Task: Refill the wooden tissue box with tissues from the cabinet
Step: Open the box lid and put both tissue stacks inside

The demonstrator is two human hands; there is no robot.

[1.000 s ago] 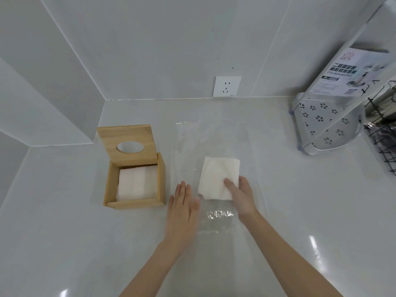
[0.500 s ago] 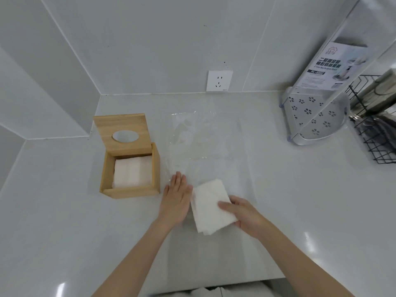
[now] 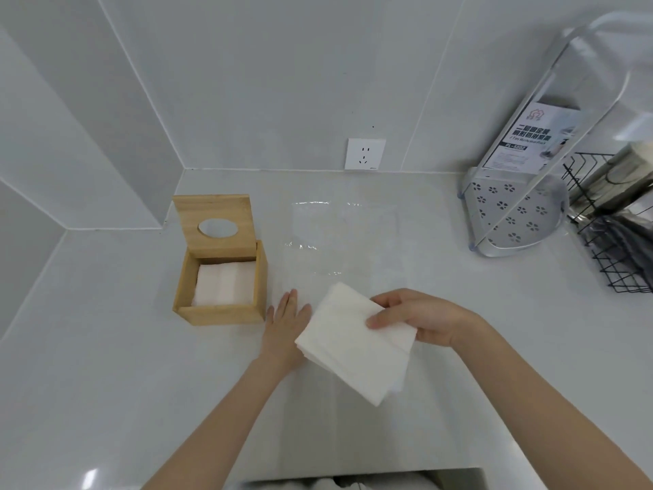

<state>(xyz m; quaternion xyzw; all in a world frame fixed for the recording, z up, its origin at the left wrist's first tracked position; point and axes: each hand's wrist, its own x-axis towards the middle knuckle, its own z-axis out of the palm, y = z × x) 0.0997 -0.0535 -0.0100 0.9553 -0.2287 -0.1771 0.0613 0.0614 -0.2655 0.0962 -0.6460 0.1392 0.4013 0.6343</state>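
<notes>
The wooden tissue box [image 3: 219, 313] stands open on the white counter at the left, its lid with an oval hole tipped up behind it. White tissues [image 3: 224, 282] lie inside. My right hand [image 3: 420, 318] grips a stack of white tissues [image 3: 353, 343] by its right edge, lifted above the counter. My left hand [image 3: 284, 325] lies flat, fingers straight, on the near edge of a clear plastic wrapper [image 3: 339, 242], partly hidden under the stack.
A white perforated corner rack [image 3: 512, 217] with a product card stands at the back right, beside a black wire basket [image 3: 615, 235]. A wall socket [image 3: 365, 153] is on the back wall. The counter's front edge runs along the bottom.
My right hand has drawn the tissue stack out of the clear wrapper toward me and lifted it off the counter. My left hand stays flat on the wrapper.
</notes>
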